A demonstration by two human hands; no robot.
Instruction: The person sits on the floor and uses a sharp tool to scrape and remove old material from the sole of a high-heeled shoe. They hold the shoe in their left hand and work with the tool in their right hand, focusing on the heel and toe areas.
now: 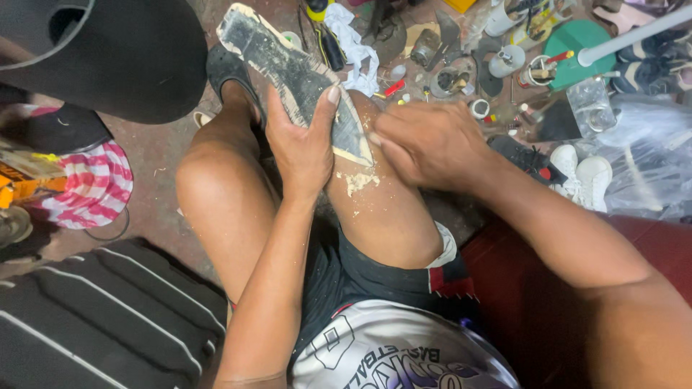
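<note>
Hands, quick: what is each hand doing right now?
Left hand: closed around the shoe sole, holding it on the knee.
Right hand: closed at the sole's edge; whether it holds a tool cannot be told.

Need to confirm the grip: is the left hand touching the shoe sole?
Touching. The head view shows the left hand wrapped around the shoe sole, its fingers pressed on the sole's worn face.

Bare concrete floor (pixel 155 155), dusty. On it: black ribbed mat (pixel 108 317) lower left, pink striped cloth (pixel 97 187) beside it, white rag (pixel 353 43), white sneakers (pixel 584 176), clear plastic bag (pixel 649 158), green lid (pixel 577 43), small tools and glue pots (pixel 504 61) scattered along the top.
</note>
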